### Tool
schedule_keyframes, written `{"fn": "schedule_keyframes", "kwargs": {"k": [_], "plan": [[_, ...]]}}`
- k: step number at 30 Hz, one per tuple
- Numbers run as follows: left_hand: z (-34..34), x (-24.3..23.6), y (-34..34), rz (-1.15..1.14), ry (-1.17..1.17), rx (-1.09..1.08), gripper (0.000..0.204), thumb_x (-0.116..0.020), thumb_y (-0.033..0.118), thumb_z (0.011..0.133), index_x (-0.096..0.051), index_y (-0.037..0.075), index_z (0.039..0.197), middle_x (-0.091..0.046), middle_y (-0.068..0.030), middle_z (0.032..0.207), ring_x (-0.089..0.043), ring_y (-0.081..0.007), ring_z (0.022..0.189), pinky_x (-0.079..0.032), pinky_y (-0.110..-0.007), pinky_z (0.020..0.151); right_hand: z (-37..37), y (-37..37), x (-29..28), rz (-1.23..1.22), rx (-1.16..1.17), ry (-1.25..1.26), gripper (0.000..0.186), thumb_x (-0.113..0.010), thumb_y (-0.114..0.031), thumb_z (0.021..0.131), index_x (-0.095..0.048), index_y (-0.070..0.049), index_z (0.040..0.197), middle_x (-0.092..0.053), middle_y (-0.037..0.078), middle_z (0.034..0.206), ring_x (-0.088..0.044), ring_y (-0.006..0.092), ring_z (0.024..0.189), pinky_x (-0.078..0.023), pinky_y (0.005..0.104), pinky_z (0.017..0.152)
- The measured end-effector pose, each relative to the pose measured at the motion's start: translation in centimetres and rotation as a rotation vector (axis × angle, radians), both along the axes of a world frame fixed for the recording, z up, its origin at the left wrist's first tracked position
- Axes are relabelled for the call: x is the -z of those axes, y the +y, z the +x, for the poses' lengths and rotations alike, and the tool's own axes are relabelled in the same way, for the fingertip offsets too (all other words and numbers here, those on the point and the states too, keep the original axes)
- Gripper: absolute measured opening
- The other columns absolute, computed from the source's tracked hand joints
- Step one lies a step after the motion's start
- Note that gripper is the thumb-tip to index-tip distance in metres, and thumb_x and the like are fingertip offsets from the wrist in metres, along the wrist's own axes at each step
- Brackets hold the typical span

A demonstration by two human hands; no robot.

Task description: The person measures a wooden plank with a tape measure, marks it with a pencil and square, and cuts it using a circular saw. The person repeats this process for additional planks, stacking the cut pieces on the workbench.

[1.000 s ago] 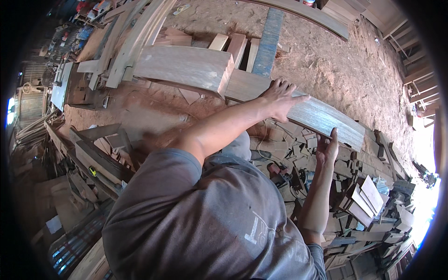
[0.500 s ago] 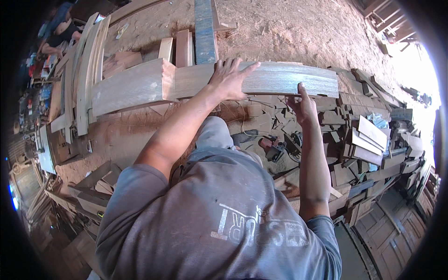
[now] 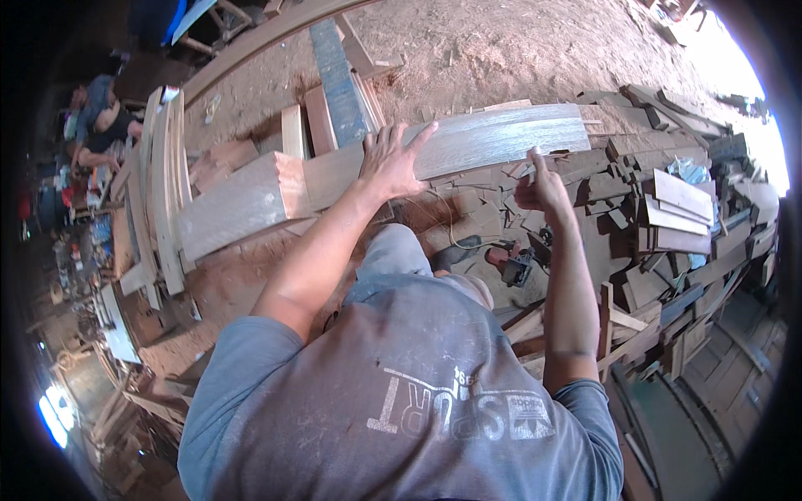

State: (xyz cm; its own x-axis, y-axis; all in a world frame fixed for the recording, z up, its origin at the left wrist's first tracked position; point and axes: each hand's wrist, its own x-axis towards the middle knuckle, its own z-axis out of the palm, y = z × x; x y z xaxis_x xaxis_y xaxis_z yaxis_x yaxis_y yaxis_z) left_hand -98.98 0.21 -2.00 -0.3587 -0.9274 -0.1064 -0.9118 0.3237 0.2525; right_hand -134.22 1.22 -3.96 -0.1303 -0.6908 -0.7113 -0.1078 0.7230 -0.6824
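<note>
A long pale wooden board lies crosswise in front of me, tilted up to the right. At its left, a wider wooden piece with a reddish end face meets it; whether they are joined I cannot tell. My left hand rests on the board near its middle, fingers spread and thumb stretched right. By the near edge of the board's right part is my right hand, thumb pointing up at the edge and fingers curled in. What the curled fingers may hold is hidden.
A blue-grey worn plank runs away beyond the board. Long planks stand to the left. A power tool sits among offcuts near my knee. Stacked wood fills the right side. Another person is at far left.
The view has shifted, so the board slants more, its right end higher. My right thumb has drawn back toward the board's near edge; my left hand stays spread on the board.
</note>
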Motion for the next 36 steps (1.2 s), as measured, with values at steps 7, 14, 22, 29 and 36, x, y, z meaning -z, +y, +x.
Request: {"fn": "schedule_keyframes", "kwargs": {"k": [7, 14, 22, 29, 36], "plan": [[-2.0, -2.0, -4.0, 0.201, -0.013, -0.03, 0.128, -0.083, 0.084, 0.07, -0.037, 0.021, 0.172, -0.048, -0.026, 0.162, -0.045, -0.0442, 0.152, -0.033, -0.062, 0.123, 12.5, 6.5, 5.3, -0.362, 0.371, -0.011, 0.058, -0.067, -0.044, 0.11, -0.07, 0.01, 0.13, -0.079, 0.022, 0.118, -0.077, 0.0285, 0.114, -0.06, 0.0379, 0.098], [-5.1, -1.6, -11.7, 0.605, 0.245, 0.115, 0.072, -0.076, 0.067, 0.095, -0.08, 0.0, 0.122, -0.082, -0.0169, 0.108, -0.077, -0.0252, 0.103, -0.058, -0.042, 0.092, 22.6, 7.4, 0.0, -0.458, 0.456, 0.031, 0.088, -0.069, -0.036, 0.108, -0.027, 0.015, 0.166, -0.047, 0.037, 0.164, -0.046, 0.0386, 0.157, -0.036, 0.0389, 0.128], [-4.6, -1.1, -11.8, 0.753, 0.407, 0.075, 0.055, -0.084, 0.048, 0.098, -0.081, -0.002, 0.122, -0.082, -0.0124, 0.103, -0.074, -0.0165, 0.09, -0.059, -0.034, 0.082, 27.2, 6.1, 2.7, -0.51, 0.67, 0.016, 0.088, -0.062, -0.034, 0.11, -0.017, 0.014, 0.169, -0.017, 0.035, 0.178, -0.016, 0.0402, 0.169, -0.017, 0.04, 0.137], [-4.9, -1.6, -10.9, 0.758, 0.427, 0.066, 0.059, -0.084, 0.048, 0.098, -0.078, -0.002, 0.13, -0.081, -0.0108, 0.111, -0.073, -0.0155, 0.097, -0.059, -0.033, 0.085, 28.2, 5.8, 3.3, -0.571, 0.765, 0.013, 0.086, -0.062, -0.03, 0.109, -0.017, 0.014, 0.169, -0.02, 0.035, 0.177, -0.017, 0.0396, 0.169, -0.016, 0.0407, 0.137], [-4.6, 0.1, -11.9, 0.712, 0.432, 0.059, 0.065, -0.086, 0.044, 0.097, -0.072, -0.006, 0.137, -0.079, -0.0133, 0.118, -0.072, -0.0169, 0.1, -0.059, -0.033, 0.087, 28.2, 5.8, 3.2, -0.577, 0.791, 0.012, 0.086, -0.063, -0.028, 0.108, -0.018, 0.015, 0.168, -0.02, 0.035, 0.177, -0.017, 0.0399, 0.169, -0.016, 0.0426, 0.137]]}}
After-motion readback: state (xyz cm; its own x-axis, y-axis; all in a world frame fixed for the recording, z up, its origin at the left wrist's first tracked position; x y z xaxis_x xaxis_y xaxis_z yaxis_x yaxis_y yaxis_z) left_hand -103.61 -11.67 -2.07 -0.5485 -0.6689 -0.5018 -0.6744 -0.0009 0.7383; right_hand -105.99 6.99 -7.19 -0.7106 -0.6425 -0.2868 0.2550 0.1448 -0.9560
